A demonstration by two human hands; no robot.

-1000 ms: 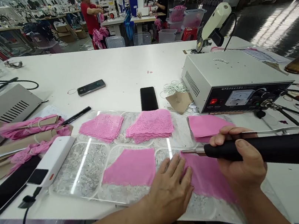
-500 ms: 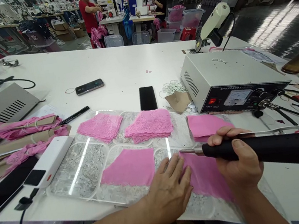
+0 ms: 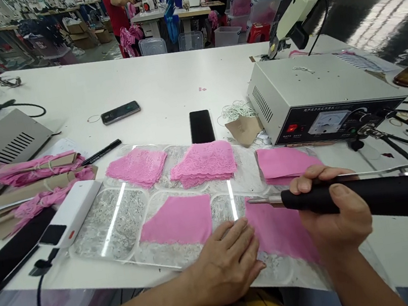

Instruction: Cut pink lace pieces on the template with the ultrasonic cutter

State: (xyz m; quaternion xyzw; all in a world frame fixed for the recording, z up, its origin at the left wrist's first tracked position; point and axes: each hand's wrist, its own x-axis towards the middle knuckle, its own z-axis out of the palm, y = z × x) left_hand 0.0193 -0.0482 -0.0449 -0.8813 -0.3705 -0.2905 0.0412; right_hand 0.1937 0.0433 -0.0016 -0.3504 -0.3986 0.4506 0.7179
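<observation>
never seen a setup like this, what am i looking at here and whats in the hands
This is one view from a camera worn on a person's head, looking down at their own two bare hands at a white table. The right hand grips a black rod-shaped tool with a metal tip, held over a pink fabric piece. The left hand lies flat, fingers at that piece's edge. The fabric lies on a clear scratched plastic sheet with more pink pieces and lace. Behind sit a grey metal box with a dial, two phones and bundles of pink trim. Other people work at machines far behind.
</observation>
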